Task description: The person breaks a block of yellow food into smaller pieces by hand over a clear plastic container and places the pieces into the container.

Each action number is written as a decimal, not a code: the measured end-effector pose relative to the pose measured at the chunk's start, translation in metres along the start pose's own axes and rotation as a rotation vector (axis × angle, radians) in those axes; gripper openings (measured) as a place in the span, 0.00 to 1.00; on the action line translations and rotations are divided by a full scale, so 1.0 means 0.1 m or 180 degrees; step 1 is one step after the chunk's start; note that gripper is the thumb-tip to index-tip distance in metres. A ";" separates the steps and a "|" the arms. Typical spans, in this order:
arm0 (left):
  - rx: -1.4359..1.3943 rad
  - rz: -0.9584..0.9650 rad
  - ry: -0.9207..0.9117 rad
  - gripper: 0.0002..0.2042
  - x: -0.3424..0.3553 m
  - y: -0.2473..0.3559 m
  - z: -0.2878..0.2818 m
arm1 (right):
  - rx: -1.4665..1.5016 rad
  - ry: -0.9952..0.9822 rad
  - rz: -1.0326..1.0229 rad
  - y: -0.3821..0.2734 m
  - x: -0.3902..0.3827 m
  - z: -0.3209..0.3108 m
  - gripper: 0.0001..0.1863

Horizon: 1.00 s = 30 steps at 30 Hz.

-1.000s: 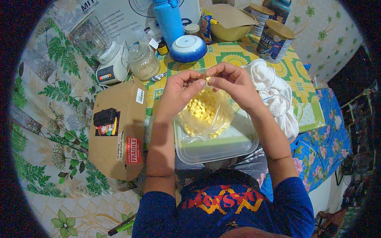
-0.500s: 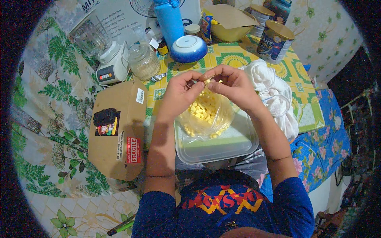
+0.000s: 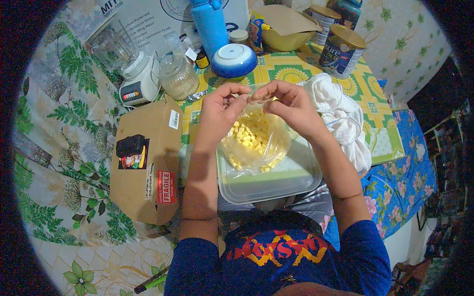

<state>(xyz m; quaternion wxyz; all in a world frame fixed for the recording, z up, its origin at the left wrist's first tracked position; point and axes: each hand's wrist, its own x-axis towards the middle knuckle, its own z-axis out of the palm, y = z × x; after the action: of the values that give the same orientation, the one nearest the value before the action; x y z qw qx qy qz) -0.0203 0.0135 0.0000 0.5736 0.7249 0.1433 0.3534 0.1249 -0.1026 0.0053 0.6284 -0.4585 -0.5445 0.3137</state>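
A clear plastic bag (image 3: pixel 271 148) full of small pale yellow cubes (image 3: pixel 250 132) rests in a clear plastic tray (image 3: pixel 296 190) in front of me. Just above the bag's mouth, my left hand (image 3: pixel 223 109) is closed, its thumb and forefinger curled together. My right hand (image 3: pixel 289 106) faces it, also closed, with thumb and fingers bent in. Their fingertips nearly meet, and yellowish residue coats some of them. What sits between the fingers is too small or hidden to make out.
A cardboard box (image 3: pixel 145 163) stands left, beside a glass jar (image 3: pixel 178 81) and a blender (image 3: pixel 140 74). Behind are a blue bowl (image 3: pixel 234 64), a blue bottle (image 3: pixel 210 29), a covered yellow bowl (image 3: pixel 286 37) and a tin (image 3: pixel 341 54). White cloth (image 3: pixel 340 118) lies right.
My hands have moved slightly apart at the fingertips, the left one shifting a little left. A yellow cube near the fingers no longer shows there. The bag and tray stay put.
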 end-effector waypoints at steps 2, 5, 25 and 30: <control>-0.0002 -0.0002 -0.0001 0.06 0.00 0.01 0.00 | 0.0017 0.0003 0.0033 -0.01 0.00 0.00 0.11; -0.0054 0.0091 0.0029 0.06 -0.01 0.02 0.01 | -0.0001 0.0034 0.0143 -0.01 0.00 0.00 0.10; -0.0190 0.0035 0.0232 0.07 0.01 0.01 0.03 | -0.3611 -0.0258 0.0795 0.29 0.06 -0.37 0.27; -0.0169 0.0031 0.0209 0.07 0.00 0.02 0.02 | -0.3789 -0.0090 0.0769 0.28 0.04 -0.40 0.28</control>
<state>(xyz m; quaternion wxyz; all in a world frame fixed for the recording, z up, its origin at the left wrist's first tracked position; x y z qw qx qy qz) -0.0189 0.0112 0.0016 0.5860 0.6981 0.1491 0.3835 0.1673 -0.0978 -0.0178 0.2168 -0.7855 -0.5789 0.0304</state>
